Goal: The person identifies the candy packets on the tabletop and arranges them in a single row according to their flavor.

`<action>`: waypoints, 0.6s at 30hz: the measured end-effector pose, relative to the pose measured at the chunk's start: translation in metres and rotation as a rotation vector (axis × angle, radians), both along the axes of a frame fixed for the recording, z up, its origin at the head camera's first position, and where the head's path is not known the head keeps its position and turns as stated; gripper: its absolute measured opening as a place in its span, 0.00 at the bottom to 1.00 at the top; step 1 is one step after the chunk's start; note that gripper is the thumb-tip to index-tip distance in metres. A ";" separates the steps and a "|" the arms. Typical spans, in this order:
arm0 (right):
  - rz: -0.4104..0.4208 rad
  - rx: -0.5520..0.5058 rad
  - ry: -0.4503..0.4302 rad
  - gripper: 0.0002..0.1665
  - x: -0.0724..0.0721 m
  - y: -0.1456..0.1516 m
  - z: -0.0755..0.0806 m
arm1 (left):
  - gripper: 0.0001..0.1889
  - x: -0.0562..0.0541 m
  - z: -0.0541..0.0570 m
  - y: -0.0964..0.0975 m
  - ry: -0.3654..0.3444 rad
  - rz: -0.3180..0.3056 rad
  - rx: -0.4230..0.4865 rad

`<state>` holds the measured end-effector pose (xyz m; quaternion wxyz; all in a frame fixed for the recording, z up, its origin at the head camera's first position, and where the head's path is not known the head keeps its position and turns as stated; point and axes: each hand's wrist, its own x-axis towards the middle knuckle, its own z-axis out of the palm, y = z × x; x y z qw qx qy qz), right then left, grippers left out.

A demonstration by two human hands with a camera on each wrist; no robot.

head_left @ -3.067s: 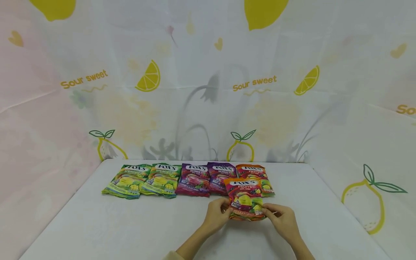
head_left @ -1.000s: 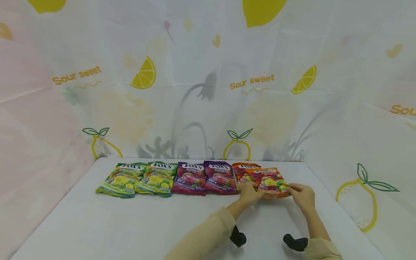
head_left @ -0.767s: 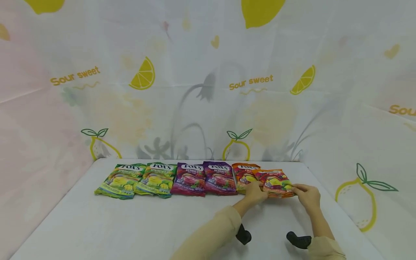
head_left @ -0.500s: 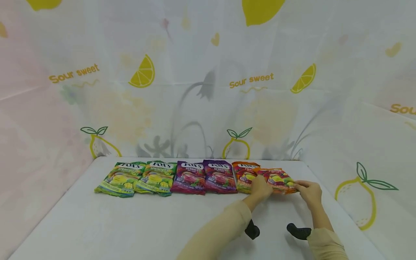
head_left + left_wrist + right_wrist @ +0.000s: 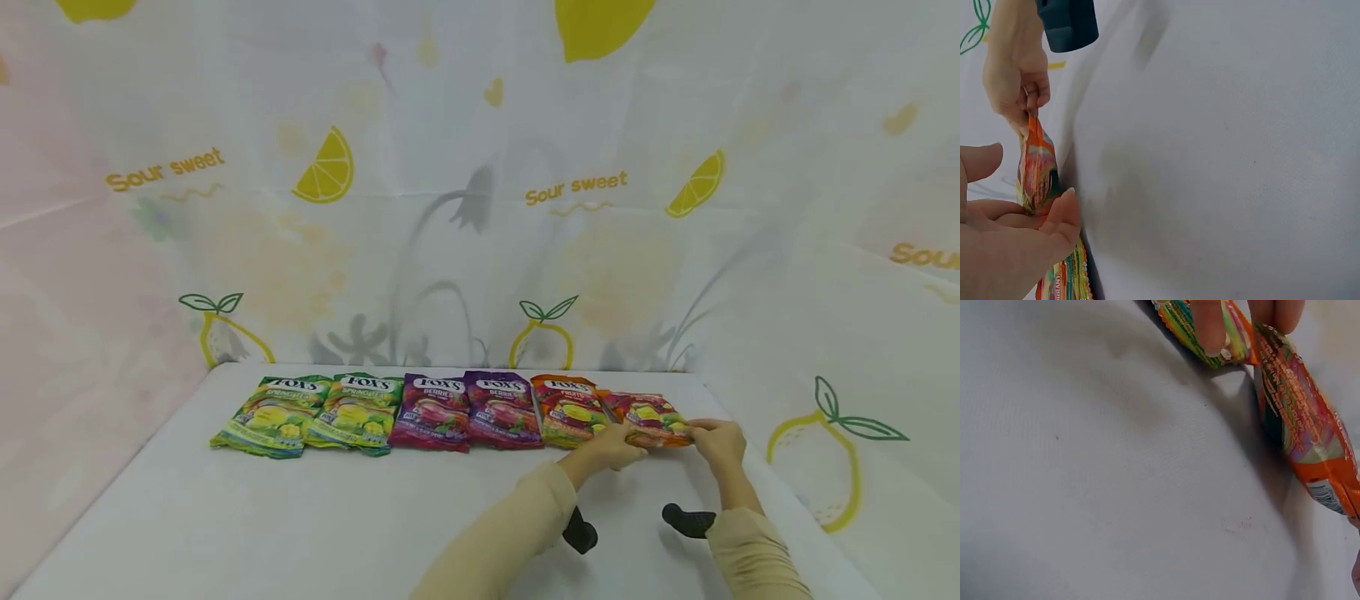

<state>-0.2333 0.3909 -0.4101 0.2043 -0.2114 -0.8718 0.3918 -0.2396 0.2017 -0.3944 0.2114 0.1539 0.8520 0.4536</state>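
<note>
At the right end of the row, an orange-red bag of fruit candy [image 5: 648, 417] is tilted, its lower edge raised off the table. My right hand [image 5: 720, 448] pinches its lower right corner; in the left wrist view the right hand [image 5: 1019, 87] shows that pinch from the side. My left hand [image 5: 606, 450] is at the lower left corner. There its fingers [image 5: 1063, 219] touch the bag, while the thumb stands apart from them. Directly left lies another orange-red fruit candy bag [image 5: 566, 408], partly behind the left hand.
Further left along the back of the white table [image 5: 300, 525] lie two purple berry candy bags [image 5: 433, 417] and two green-yellow candy bags [image 5: 277, 417]. A lemon-print cloth [image 5: 420, 250] rises behind and at both sides. Dark devices [image 5: 581, 533] sit at both wrists.
Both hands have carried the front fruit candy bag back and to the right, from before its neighbour to beside it. It has tilted lower, and the left thumb has come away.
</note>
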 end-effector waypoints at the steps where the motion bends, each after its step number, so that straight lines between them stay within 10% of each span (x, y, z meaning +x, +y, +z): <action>1: -0.001 0.004 -0.002 0.13 -0.001 0.000 0.000 | 0.29 -0.001 -0.002 -0.001 -0.012 -0.025 0.003; 9: -0.021 -0.008 -0.030 0.12 -0.005 0.001 -0.004 | 0.30 -0.004 -0.018 -0.006 0.001 -0.098 -0.004; 18: -0.083 -0.022 -0.084 0.15 -0.006 -0.002 -0.010 | 0.17 -0.001 -0.036 0.006 0.407 0.084 0.028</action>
